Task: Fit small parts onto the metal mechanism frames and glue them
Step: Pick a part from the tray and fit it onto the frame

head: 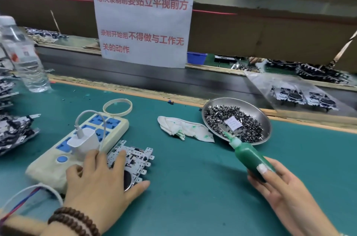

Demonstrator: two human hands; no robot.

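Left hand (100,181), two bead bracelets (72,220) at the wrist, lies flat with fingers spread on one metal frame (133,158) on the green mat (193,187); the frame touches one power strip (77,150) carrying one white charger (85,142); right hand (284,185) grips one green glue bottle (249,155), its nozzle reaching over the rim of one steel dish (257,108) of small parts (245,125); one stained cloth (185,128), one ring (117,107) and one water bottle (25,58) stand around; frames are stacked at left (13,131).

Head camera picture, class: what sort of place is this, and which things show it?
Probably a factory assembly bench: a metal dish of small parts, stacked mechanism frames, a conveyor belt behind, and a green glue bottle in the right hand.
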